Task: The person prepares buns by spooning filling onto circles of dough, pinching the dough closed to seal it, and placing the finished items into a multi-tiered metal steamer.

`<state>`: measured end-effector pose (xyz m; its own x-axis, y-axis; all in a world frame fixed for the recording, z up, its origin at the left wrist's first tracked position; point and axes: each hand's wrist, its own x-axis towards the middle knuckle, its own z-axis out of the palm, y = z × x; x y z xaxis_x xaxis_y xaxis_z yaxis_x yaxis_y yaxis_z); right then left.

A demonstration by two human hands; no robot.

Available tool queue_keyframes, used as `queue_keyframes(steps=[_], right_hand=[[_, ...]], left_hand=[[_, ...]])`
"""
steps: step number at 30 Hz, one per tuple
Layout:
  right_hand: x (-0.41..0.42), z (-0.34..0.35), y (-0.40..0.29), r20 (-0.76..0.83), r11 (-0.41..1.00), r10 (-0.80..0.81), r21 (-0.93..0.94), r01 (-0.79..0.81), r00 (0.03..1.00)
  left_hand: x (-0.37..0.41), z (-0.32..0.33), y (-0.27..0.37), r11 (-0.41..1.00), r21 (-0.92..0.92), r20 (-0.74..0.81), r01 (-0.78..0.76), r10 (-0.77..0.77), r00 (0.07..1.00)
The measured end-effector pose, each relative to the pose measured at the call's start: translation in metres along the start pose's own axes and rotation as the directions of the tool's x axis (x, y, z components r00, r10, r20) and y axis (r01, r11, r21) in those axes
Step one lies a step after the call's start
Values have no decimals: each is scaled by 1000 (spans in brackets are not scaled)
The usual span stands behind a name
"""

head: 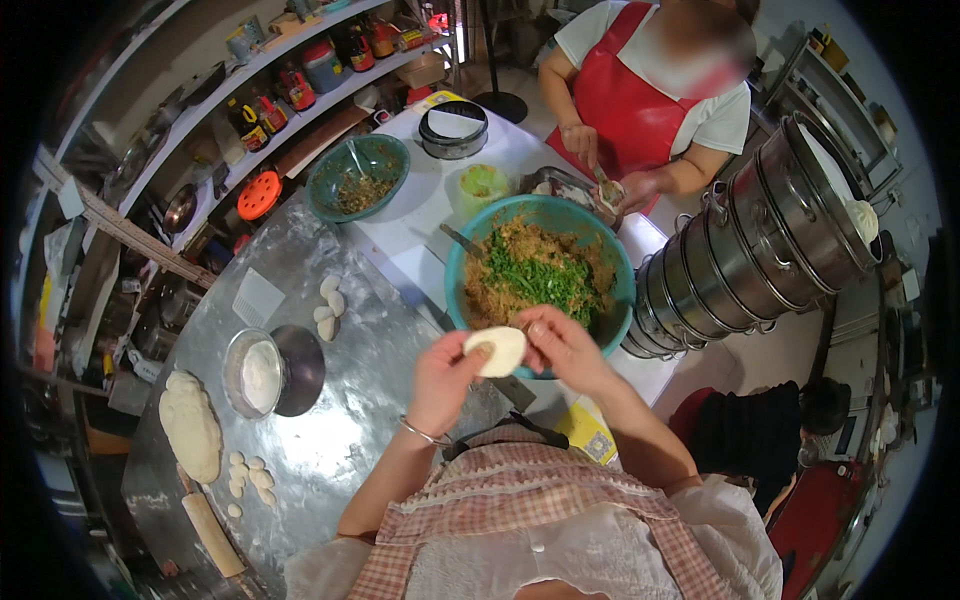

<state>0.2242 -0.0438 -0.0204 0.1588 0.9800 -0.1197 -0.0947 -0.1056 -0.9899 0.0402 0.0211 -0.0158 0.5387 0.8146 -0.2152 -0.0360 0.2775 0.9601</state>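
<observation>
My left hand (pixel 441 379) holds a round, flat dough wrapper (pixel 504 354), its thumb over the near face where a smear of brown filling shows. At the wrapper's right edge is my right hand (pixel 568 349), fingers curled; whether they grip the edge or something small is hard to see. Both hands are over the near rim of a large teal bowl (pixel 454 292). Inside the bowl lie brown minced filling (pixel 491 289) and a heap of chopped greens (pixel 536 274). A flat-handled utensil (pixel 460 241) leans out on the bowl's left side.
Left on the metal table (pixel 352 450) are a flour bowl (pixel 255 373), a dough lump (pixel 190 426), several dough pieces (pixel 328 309), a scraper (pixel 258 297) and a rolling pin (pixel 212 534). Stacked steamers (pixel 739 240) rise at right. Across, a person (pixel 637 97) fills a wrapper.
</observation>
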Motion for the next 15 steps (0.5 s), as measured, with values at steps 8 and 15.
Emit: queue_keyframes(steps=[8,15], right_hand=[[22,-96,117,38,276,30,-961,29,999],[31,-95,143,-36,28,94,-999,-39,995]], left_hand=[[12,-18,9,705,-703,2,99,-137,991],[8,-25,12,753,-626,141,203,-146,979]])
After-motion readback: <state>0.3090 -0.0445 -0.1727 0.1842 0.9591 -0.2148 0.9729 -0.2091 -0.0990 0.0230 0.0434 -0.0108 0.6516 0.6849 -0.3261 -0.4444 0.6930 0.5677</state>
